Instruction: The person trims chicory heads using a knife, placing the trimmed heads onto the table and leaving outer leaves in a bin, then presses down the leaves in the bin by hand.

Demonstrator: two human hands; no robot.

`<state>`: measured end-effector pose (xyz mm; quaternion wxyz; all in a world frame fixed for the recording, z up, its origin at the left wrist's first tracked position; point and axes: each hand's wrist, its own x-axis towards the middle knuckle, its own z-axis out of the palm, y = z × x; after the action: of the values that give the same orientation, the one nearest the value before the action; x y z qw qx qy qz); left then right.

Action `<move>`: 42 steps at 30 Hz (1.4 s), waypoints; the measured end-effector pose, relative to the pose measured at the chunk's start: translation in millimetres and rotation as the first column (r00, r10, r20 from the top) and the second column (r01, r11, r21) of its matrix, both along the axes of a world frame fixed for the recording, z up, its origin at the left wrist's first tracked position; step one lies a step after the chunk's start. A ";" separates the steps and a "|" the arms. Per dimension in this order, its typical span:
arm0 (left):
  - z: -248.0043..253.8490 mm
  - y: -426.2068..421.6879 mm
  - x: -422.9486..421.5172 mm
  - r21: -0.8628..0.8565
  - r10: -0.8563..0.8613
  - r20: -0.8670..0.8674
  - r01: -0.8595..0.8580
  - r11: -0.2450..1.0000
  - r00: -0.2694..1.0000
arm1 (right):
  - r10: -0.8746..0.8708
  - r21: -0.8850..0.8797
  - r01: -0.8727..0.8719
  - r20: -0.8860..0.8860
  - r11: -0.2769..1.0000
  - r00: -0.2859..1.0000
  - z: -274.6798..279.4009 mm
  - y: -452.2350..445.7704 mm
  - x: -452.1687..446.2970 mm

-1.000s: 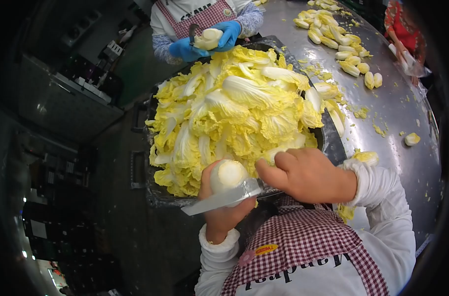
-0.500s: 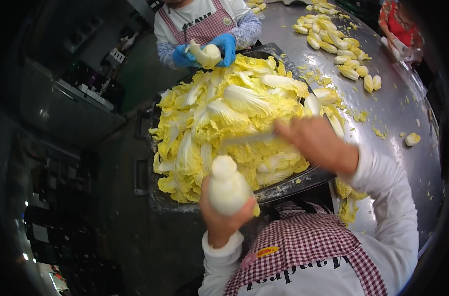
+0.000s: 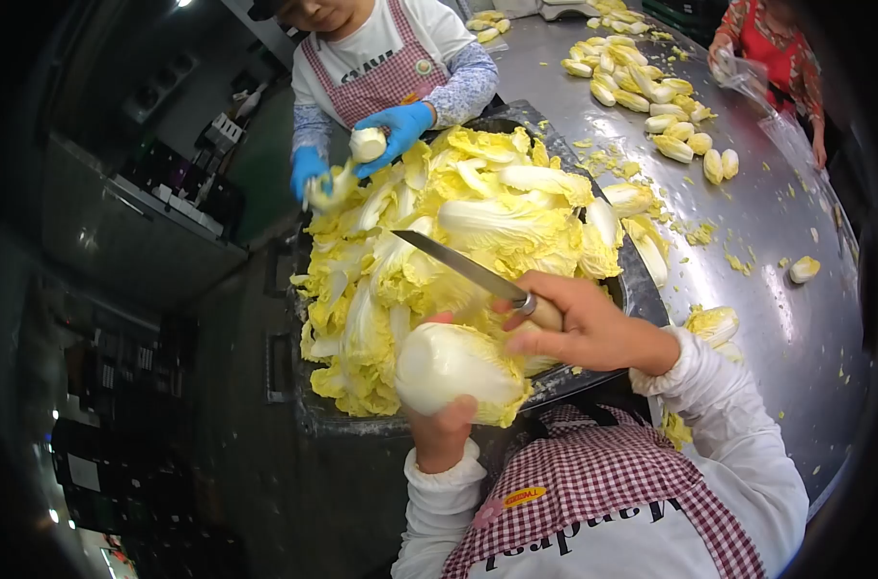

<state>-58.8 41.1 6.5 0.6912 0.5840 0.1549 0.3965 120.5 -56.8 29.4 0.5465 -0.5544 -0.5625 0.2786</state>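
Observation:
My left hand grips a napa cabbage from below and the side, its pale base turned up and to the left. My right hand is wrapped round the wooden handle of a knife. The blade points up and left, above the loose leaves and apart from the cabbage base. Some fingers of my right hand are near the cabbage's upper right side. Beneath both hands is a heap of yellow-white cabbage leaves in a black crate.
Across the crate, a person in blue gloves handles a trimmed cabbage piece. To the right, a metal table bears several small cabbages and leaf scraps. Another person stands at its far side with clear plastic.
My right hand and knife have moved down and left. The cabbage has tilted, and its narrow knobbed end no longer shows. The co-worker's gloved hands have moved left and apart.

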 end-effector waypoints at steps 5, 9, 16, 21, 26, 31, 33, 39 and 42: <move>-2.0 -8.4 15.6 -0.300 0.094 0.229 -0.022 0.954 0.969 | 0.168 -0.276 -0.298 -0.410 0.914 0.897 8.4 3.9 -14.9; -12.2 12.0 4.7 -0.033 0.100 0.007 -0.100 0.994 0.995 | 0.039 -0.181 -0.118 -0.389 0.976 0.920 4.3 8.1 -18.8; 8.8 1.0 18.4 0.037 0.219 0.040 -0.220 0.975 0.975 | -0.231 0.278 0.231 -0.034 0.932 0.972 -6.0 18.9 -14.8; 15.0 37.5 -5.3 0.164 0.257 0.137 -0.277 0.947 0.957 | -0.271 0.260 0.291 -0.112 0.921 0.956 0.0 15.8 -4.9; 35.5 88.5 -5.0 0.858 0.776 -0.060 -0.365 0.361 0.628 | -0.151 -0.105 0.111 -0.560 0.988 0.814 12.1 3.6 -6.0; 26.4 51.9 10.9 0.753 0.552 -0.026 -0.347 0.559 0.833 | -0.155 -0.147 0.090 -0.525 0.985 0.837 14.8 2.4 -12.5; 23.7 17.0 19.1 0.280 0.026 -0.005 -0.024 0.960 1.000 | -0.086 0.044 0.132 -0.552 0.990 0.830 8.9 9.4 -19.1; 11.6 5.2 29.2 0.181 0.030 -0.049 -0.021 0.983 0.998 | -0.068 0.146 0.126 -0.352 0.981 0.933 -12.1 17.6 -22.8; 8.1 6.9 27.5 0.152 -0.020 -0.019 0.023 0.988 1.000 | -0.093 0.082 0.135 -0.386 0.988 0.918 -7.5 16.9 -22.5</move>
<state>-31.4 48.0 14.5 0.6475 0.6400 0.1237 0.3947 98.0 -40.0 21.9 0.6895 -0.4914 -0.4263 0.3183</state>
